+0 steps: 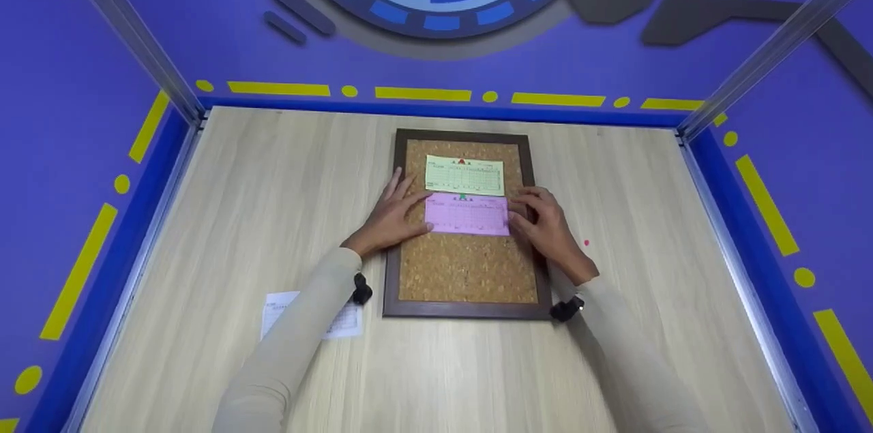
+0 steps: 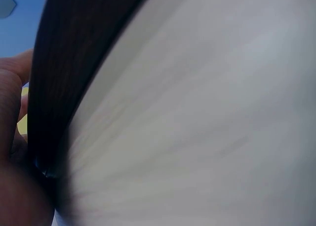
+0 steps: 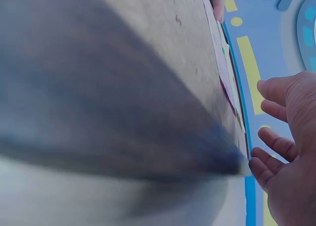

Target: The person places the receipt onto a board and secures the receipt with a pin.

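Observation:
A cork board (image 1: 467, 269) in a dark brown frame (image 1: 469, 311) lies on the table. On its cork a pale green slip (image 1: 464, 178) bears a red pin (image 1: 462, 161) at its top middle. Directly below it lies a pink slip (image 1: 467, 216), with a green pin (image 1: 463, 197) at its top edge. My left hand (image 1: 390, 220) spreads over the frame's left side, thumb and a fingertip at the pink slip's left edge. From the right, my right hand (image 1: 548, 227) reaches over the frame, its loosely bent fingertips at the slip's right edge.
A white printed sheet (image 1: 346, 324) lies on the table, partly covered by my left forearm. Right of the board sits a small red object (image 1: 586, 242). Blue-purple panels (image 1: 436, 71) with yellow marks wall in the back and sides of the wooden table (image 1: 293, 181).

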Demonstrator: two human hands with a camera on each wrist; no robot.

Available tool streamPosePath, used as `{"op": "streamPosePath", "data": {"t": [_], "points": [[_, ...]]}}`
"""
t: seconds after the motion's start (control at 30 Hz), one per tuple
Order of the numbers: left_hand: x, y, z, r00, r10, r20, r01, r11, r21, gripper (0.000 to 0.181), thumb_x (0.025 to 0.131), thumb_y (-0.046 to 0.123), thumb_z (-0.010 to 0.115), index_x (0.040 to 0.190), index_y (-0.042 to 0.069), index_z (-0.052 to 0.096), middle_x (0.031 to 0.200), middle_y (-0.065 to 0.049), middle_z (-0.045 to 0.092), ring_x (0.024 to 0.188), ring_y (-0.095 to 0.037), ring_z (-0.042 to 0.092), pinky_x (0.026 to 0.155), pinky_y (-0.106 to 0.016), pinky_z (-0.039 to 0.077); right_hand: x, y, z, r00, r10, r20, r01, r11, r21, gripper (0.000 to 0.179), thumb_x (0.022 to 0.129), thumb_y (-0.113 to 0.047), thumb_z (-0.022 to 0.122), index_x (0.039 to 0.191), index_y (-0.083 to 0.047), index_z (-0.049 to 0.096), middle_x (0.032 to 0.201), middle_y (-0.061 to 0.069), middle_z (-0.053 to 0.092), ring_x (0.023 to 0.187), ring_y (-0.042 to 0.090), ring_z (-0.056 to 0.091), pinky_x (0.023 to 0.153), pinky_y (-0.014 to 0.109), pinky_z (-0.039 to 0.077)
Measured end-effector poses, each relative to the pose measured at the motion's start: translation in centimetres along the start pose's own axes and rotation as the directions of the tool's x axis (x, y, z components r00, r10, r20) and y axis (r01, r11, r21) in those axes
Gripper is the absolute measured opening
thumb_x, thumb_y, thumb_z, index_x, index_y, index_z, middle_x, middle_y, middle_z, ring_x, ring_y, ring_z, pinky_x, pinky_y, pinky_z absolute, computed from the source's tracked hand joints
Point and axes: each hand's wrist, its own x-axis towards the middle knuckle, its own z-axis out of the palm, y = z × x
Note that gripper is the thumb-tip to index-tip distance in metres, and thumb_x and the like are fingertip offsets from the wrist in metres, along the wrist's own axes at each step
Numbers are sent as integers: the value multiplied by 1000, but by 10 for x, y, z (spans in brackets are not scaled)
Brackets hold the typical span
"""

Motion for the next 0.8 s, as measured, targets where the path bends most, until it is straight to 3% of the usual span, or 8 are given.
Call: {"op": "streamPosePath", "data": {"t": [0.3, 0.5, 0.8], "points": [[-2, 0, -2, 1000, 1, -1, -1, 1000, 13, 73, 99, 46, 80, 164, 21, 55, 184, -13, 15, 170, -34, -13, 133, -67, 12, -17, 11, -8, 996, 77, 44, -77, 997, 14, 50, 103, -21, 82, 146, -1, 68, 169, 25, 42, 158, 46, 40, 126, 65, 35], [-1, -1, -1, 1000, 3, 1, -3, 1000, 13, 74, 99, 46, 80, 164, 21, 55, 184, -12, 14, 170, -34, -13, 132, -68, 13, -28, 17, -10, 991, 119, 64, -120, 993, 16, 61, 104, -27, 81, 156, -3, 59, 174, 25, 35, 164, 46, 29, 127, 63, 34], [0, 1, 0, 1000, 14, -4, -14, 1000, 14, 74, 98, 46, 80, 163, 19, 56, 184, -14, 16, 170, -35, -13, 133, -67, 12, -39, 27, -14, 982, 166, 91, -167, 986, 5, 70, 106, -37, 77, 164, -7, 51, 177, 23, 32, 169, 41, 13, 132, 66, 17]]}}
